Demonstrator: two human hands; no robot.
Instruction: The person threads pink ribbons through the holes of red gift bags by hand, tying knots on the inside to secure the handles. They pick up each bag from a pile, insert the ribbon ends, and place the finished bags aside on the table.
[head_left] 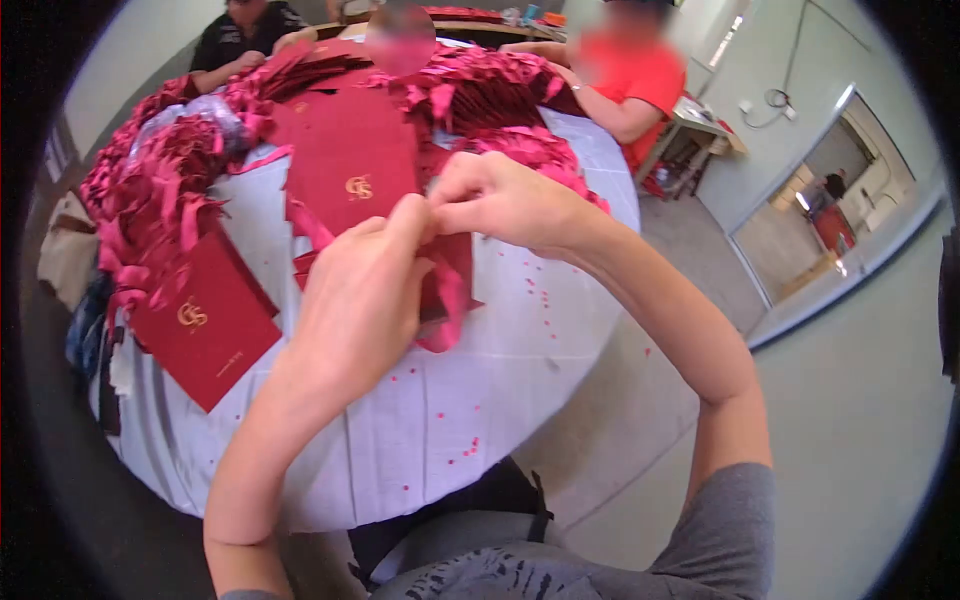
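My left hand (365, 300) and my right hand (510, 203) meet above the middle of the table, fingertips pinched close together. A pink ribbon (452, 308) loops down below the pinch; its upper part is hidden by my fingers. Behind and under my hands is a dark red paper bag (464, 262), mostly covered by my left hand. Just beyond lies a stack of dark red bags (350, 150), the near one printed with a gold logo. Another dark red bag (208, 325) with a gold logo lies to the left of my left hand.
The round table wears a white cloth (560, 370) dotted with small red bits (472, 447). Heaps of ribboned bags (165, 185) fill its left side and far side. Across the table sit a person in red (635, 75) and a person in black (245, 40). A doorway (830, 200) opens at right.
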